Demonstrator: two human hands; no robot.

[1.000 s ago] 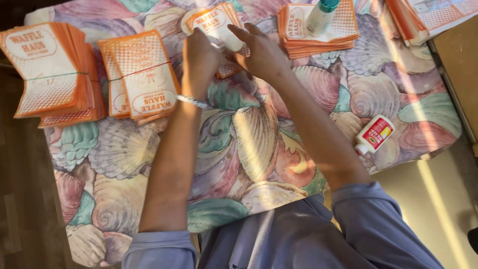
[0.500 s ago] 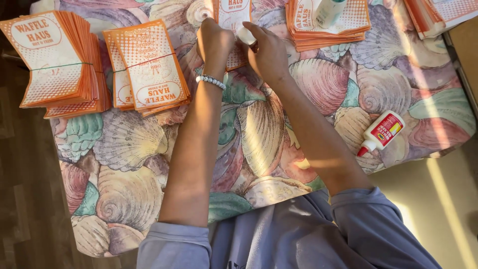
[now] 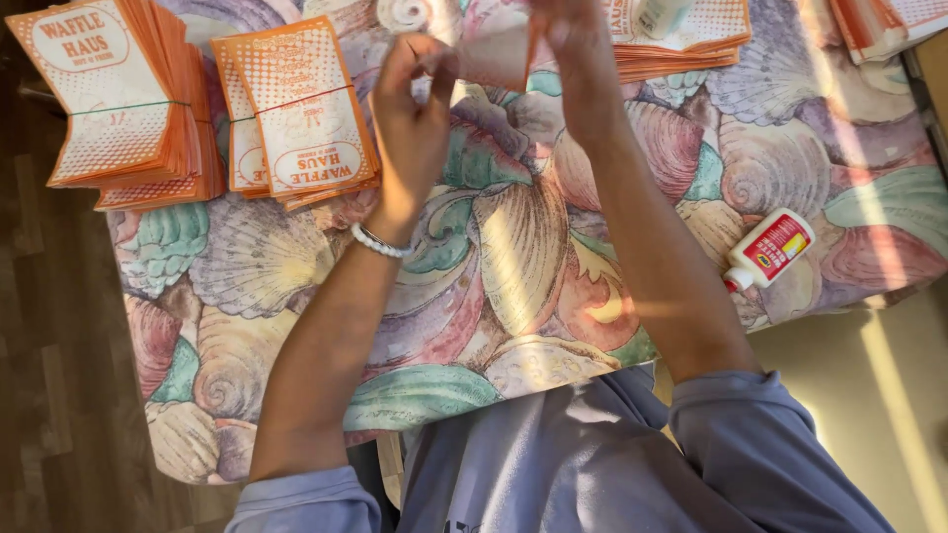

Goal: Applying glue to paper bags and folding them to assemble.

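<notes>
While both hands are raised over the far half of the table, they pinch one pale paper sheet with an orange edge (image 3: 491, 51) between them, held up off the cloth near the top of the head view. The left hand (image 3: 413, 109) has its fingers curled, thumb and fingertips closed on the sheet's left edge; a beaded bracelet (image 3: 380, 242) circles that wrist. The right hand (image 3: 573, 49) grips the sheet's right side with fingers closed, though its fingertips run partly out of view at the top edge.

Under them lies a tablecloth printed with large seashells (image 3: 513, 266). On its far left sits a thick banded stack of orange-and-white paper bags (image 3: 118, 104), and just beside it a second, thinner banded stack (image 3: 296, 109). Behind the right hand a third stack (image 3: 681, 39) lies at the top edge with a small bottle resting on it. A white glue bottle with a red label (image 3: 770, 252) lies on its side at the cloth's right, well apart from both hands
</notes>
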